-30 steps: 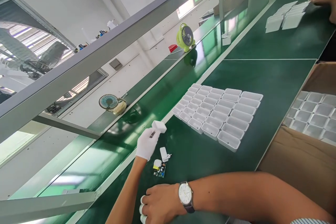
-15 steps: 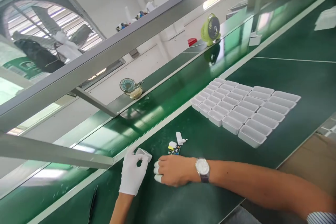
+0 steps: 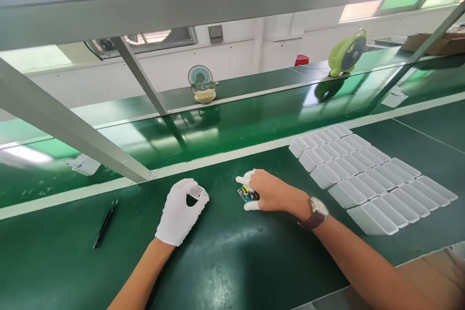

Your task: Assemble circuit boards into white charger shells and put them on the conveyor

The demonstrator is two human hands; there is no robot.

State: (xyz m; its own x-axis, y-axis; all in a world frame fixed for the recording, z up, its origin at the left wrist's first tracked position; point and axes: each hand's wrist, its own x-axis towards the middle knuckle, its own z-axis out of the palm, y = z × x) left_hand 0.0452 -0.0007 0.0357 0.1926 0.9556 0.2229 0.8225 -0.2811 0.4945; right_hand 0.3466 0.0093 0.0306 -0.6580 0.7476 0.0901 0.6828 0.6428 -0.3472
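The circuit board [image 3: 248, 194] lies at the right hand [image 3: 273, 192], over the green surface [image 3: 218, 271]. From where I stand, the right hand's covered fingertips are spread, with one finger reaching past the board's far side and the thumb at its near side. The hand is partly open about the board; whether it grips it or merely surrounds it, I cannot tell.

The left hand [image 3: 177, 214], in a white glove, is curled, its thumb and finger bent into a ring with the tips closed on a small white box [image 3: 196, 191]. This box is held to the left of the board, apart from it.

A wristwatch [image 3: 318, 208] sits on the right wrist. Rows of white open boxes [image 3: 343, 170] stand close together on the surface to the right. A thin black tool [image 3: 105, 225] lies to the left of the gloved hand.

Beyond a pale strip [image 3: 232, 156] runs a glossy green belt [image 3: 247, 128]. Past it stand a small fan [image 3: 201, 78] on a cream base and a larger lime-green fan [image 3: 345, 53].
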